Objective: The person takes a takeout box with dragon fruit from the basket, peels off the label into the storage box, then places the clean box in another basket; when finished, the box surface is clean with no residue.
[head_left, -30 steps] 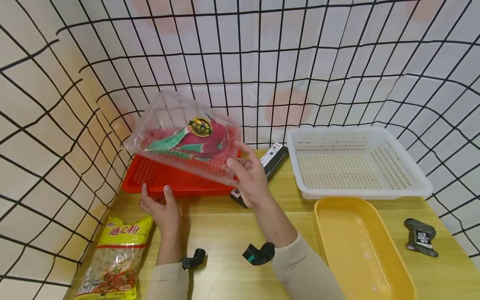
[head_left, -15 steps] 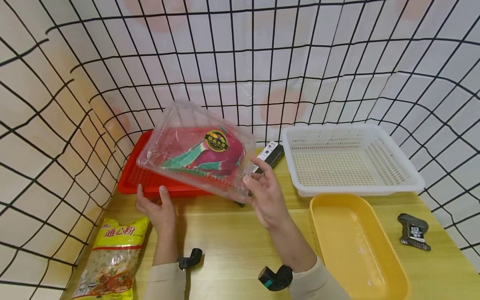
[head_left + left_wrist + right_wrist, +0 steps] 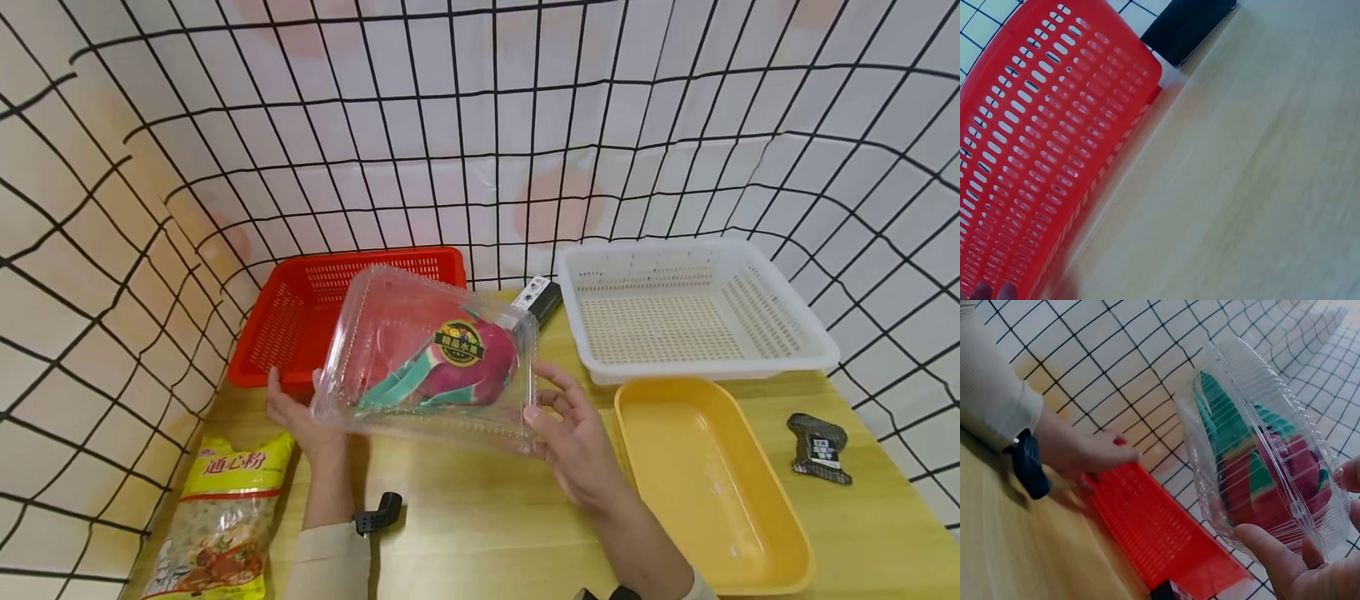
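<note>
My right hand (image 3: 581,450) pinches the right end of a clear plastic clamshell box (image 3: 390,333), thumb on the near side. Inside lies a dragon fruit (image 3: 491,362), magenta with green leaf tips, under a round black and gold sticker (image 3: 459,342). The box is tilted and held up in front of the red basket (image 3: 262,333). My left hand (image 3: 322,442) is at the basket's front left rim with fingers extended; in the right wrist view its fingertips touch the rim. The box partly covers this hand in the head view.
A bag of pasta (image 3: 225,517) lies at front left. Behind the clamshell is a black and white carton (image 3: 542,300). To the right are a white basket (image 3: 697,367), a yellow tray (image 3: 705,492) and a small black packet (image 3: 819,448). Wire mesh (image 3: 495,125) surrounds the table.
My right hand has brought the clamshell box towards me and to the right, lowering it away from above the red basket. The left hand has stayed at the basket's rim.
</note>
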### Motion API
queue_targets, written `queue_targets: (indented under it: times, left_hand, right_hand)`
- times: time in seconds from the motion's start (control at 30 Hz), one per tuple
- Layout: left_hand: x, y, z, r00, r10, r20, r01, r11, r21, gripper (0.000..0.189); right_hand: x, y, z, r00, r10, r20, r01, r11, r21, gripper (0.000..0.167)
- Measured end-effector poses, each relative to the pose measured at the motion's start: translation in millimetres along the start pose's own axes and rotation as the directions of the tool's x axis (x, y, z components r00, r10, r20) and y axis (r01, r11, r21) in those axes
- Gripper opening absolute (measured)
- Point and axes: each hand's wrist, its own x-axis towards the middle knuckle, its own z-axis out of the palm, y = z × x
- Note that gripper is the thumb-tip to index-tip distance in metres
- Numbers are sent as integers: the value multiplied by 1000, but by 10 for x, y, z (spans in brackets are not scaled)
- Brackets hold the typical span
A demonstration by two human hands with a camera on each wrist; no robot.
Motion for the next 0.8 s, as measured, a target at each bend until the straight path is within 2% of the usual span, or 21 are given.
queue_targets:
  times: [0.27, 0.37, 0.43, 0.57, 0.67, 0.8]
  left_hand:
    - [-48, -25, -53, 1000, 12, -18, -12, 1000, -8, 69]
    - [-56, -13, -53, 1000, 11, -10, -11, 1000, -13, 69]
    - [-55, 2, -48, 1000, 6, -3, -6, 1000, -18, 70]
    - [-39, 36, -39, 1000, 7, 2, -7, 1000, -20, 69]
    - [-20, 39, -24, 1000, 18, 4, -18, 1000, -17, 70]
    - [-4, 26, -3, 1000, 22, 7, -22, 1000, -16, 70]
  right_hand:
    - [-356, 93, -276, 1000, 25, 11, -24, 997, -73, 49]
    - [-481, 84, -359, 999, 50, -7, -51, 985, -168, 49]
    - [-547, 66, -411, 997, 72, -34, -78, 957, -280, 48]
    - [-607, 19, -493, 991, 121, -54, -132, 876, -464, 48]
    - [-618, -20, -542, 979, 192, -66, -199, 845, -497, 50]
    - [-612, -56, -590, 950, 290, -115, -307, 806, -506, 51]
